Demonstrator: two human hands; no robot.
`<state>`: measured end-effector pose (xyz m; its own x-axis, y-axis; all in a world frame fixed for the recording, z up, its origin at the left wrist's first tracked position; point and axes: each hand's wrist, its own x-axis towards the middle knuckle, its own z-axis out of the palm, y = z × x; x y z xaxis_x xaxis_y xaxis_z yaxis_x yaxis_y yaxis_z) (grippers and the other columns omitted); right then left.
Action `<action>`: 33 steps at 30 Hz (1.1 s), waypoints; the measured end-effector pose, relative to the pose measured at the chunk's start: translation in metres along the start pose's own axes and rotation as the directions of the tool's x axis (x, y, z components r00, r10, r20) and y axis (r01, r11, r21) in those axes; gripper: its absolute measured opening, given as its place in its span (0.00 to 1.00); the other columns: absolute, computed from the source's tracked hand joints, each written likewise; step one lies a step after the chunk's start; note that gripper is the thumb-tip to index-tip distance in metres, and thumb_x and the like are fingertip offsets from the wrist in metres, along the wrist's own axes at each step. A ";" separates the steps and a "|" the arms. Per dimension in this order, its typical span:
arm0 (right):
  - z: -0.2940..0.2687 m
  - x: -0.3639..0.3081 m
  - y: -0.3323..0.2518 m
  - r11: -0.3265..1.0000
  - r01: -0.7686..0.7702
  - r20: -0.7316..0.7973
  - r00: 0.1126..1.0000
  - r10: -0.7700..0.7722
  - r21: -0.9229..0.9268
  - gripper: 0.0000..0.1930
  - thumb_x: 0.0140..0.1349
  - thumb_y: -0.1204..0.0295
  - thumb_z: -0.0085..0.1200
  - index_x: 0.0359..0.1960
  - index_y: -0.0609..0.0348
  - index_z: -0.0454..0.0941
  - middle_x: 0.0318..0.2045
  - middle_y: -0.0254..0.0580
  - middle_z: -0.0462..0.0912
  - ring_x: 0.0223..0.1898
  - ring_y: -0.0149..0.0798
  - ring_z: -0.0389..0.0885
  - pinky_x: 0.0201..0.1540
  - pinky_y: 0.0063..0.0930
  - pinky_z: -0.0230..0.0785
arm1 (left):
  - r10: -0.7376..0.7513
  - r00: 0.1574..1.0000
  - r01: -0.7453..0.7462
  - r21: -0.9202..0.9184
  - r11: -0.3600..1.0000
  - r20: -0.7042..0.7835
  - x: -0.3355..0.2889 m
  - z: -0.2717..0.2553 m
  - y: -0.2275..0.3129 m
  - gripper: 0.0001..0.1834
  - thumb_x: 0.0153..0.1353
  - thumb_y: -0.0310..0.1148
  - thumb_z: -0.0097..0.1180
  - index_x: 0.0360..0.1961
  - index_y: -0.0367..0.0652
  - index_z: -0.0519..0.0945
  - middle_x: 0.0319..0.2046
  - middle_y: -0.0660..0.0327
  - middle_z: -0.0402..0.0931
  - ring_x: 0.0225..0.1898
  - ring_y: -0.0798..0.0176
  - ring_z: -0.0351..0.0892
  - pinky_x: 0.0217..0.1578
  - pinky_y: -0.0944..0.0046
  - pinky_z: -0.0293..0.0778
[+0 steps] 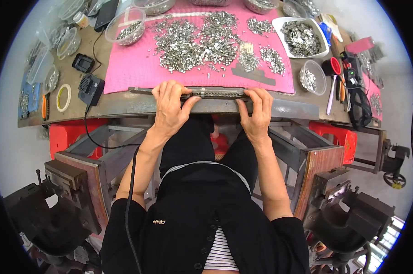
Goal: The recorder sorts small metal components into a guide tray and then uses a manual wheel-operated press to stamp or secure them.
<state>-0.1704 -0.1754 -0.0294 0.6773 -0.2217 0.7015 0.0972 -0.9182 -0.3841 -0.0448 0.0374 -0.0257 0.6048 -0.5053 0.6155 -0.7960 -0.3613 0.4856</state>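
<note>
A long, narrow dark metal bar (140, 90) lies along the front edge of the pink mat. A row of small shiny metal pieces (222, 92) runs along its middle part. My left hand (171, 104) grips the bar left of this row, thumb on the near side and fingers curled over the far side. At the row's right end, my right hand (256, 114) pinches the bar in the same way. Beyond the hands, a broad heap of loose small metal parts (181, 45) covers the pink mat (124, 68). Smaller piles (272, 60) lie to its right.
Clear plastic bowls (313, 77) and a white tray (324, 48) hold metal parts. A black charger-like box (91, 89) with a cable and a tape roll (63, 97) sit at left. A red-headed tool (335, 66) lies at right. Bench vises (72, 182) flank me.
</note>
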 end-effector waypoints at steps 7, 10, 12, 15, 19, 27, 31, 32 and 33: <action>-0.016 0.024 0.006 0.990 -0.096 0.215 0.974 0.071 0.107 0.19 0.57 0.75 0.67 0.50 0.63 0.78 0.47 0.51 0.78 0.49 0.55 0.76 0.52 0.43 0.71 | -0.026 0.997 0.024 0.021 0.999 0.068 0.016 -0.004 -0.002 0.15 0.56 0.34 0.70 0.39 0.42 0.78 0.35 0.57 0.73 0.41 0.50 0.72 0.46 0.51 0.63; -0.036 0.042 0.020 0.962 -0.155 0.324 0.943 0.076 0.226 0.16 0.59 0.74 0.67 0.49 0.62 0.81 0.44 0.47 0.83 0.46 0.49 0.82 0.50 0.37 0.74 | -0.022 0.993 0.020 0.020 1.000 0.117 0.014 -0.004 -0.010 0.18 0.54 0.36 0.71 0.41 0.41 0.78 0.39 0.56 0.73 0.44 0.49 0.72 0.47 0.52 0.64; -0.057 0.056 0.038 0.972 -0.170 0.153 0.978 0.145 0.164 0.13 0.63 0.76 0.63 0.48 0.63 0.82 0.40 0.45 0.85 0.42 0.44 0.85 0.48 0.34 0.75 | 0.015 0.991 -0.017 0.012 1.000 0.133 0.014 -0.009 -0.008 0.22 0.52 0.38 0.73 0.44 0.41 0.78 0.41 0.56 0.73 0.45 0.49 0.72 0.49 0.52 0.64; -0.094 0.077 0.092 0.967 -0.243 -0.011 0.970 0.243 -0.081 0.09 0.64 0.77 0.61 0.45 0.63 0.84 0.37 0.45 0.85 0.38 0.38 0.85 0.43 0.29 0.76 | -0.008 0.990 0.005 0.027 1.000 0.140 0.012 -0.010 -0.009 0.24 0.50 0.39 0.75 0.46 0.43 0.79 0.42 0.56 0.73 0.45 0.50 0.71 0.50 0.52 0.65; -0.122 0.085 0.164 0.886 -0.326 0.206 0.891 0.405 -0.331 0.13 0.58 0.69 0.62 0.41 0.65 0.85 0.39 0.54 0.85 0.40 0.55 0.85 0.45 0.42 0.77 | 0.011 0.995 -0.014 0.031 0.999 0.098 0.015 -0.007 -0.008 0.23 0.49 0.38 0.75 0.45 0.44 0.81 0.41 0.58 0.73 0.45 0.51 0.72 0.49 0.53 0.65; -0.115 0.095 0.179 0.879 -0.348 0.350 0.820 0.453 -0.325 0.08 0.54 0.74 0.58 0.33 0.63 0.86 0.30 0.56 0.86 0.35 0.54 0.87 0.40 0.40 0.78 | 0.023 0.997 -0.025 0.021 0.999 0.079 0.014 -0.003 -0.007 0.22 0.49 0.37 0.75 0.45 0.44 0.82 0.40 0.59 0.73 0.44 0.54 0.72 0.49 0.55 0.64; -0.118 0.082 0.181 0.902 -0.319 0.159 0.914 0.374 -0.290 0.09 0.59 0.75 0.58 0.39 0.65 0.85 0.28 0.47 0.85 0.31 0.37 0.85 0.37 0.30 0.75 | 0.030 0.996 -0.031 0.013 0.999 0.083 0.014 -0.003 -0.006 0.22 0.50 0.37 0.74 0.46 0.45 0.82 0.39 0.59 0.73 0.44 0.54 0.71 0.49 0.55 0.64; -0.117 0.082 0.174 0.898 -0.335 0.124 0.916 0.381 -0.283 0.08 0.62 0.77 0.58 0.42 0.65 0.84 0.29 0.41 0.85 0.32 0.31 0.83 0.37 0.27 0.74 | 0.030 0.996 -0.031 0.010 0.999 0.081 0.015 -0.002 -0.006 0.22 0.50 0.37 0.74 0.46 0.45 0.82 0.39 0.59 0.73 0.44 0.54 0.71 0.49 0.55 0.64; -0.113 0.085 0.157 0.902 -0.333 0.132 0.916 0.378 -0.275 0.08 0.62 0.77 0.58 0.42 0.65 0.84 0.29 0.41 0.85 0.32 0.31 0.83 0.37 0.27 0.74 | 0.022 0.996 -0.024 0.019 1.000 0.081 0.014 -0.003 -0.007 0.22 0.50 0.37 0.74 0.46 0.45 0.82 0.39 0.59 0.73 0.44 0.54 0.71 0.49 0.55 0.64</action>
<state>-0.1795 -0.3755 0.0378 0.7537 -0.5070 0.4182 -0.3379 -0.8447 -0.4150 -0.0307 0.0351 -0.0187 0.5830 -0.5754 0.5737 -0.8106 -0.3641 0.4586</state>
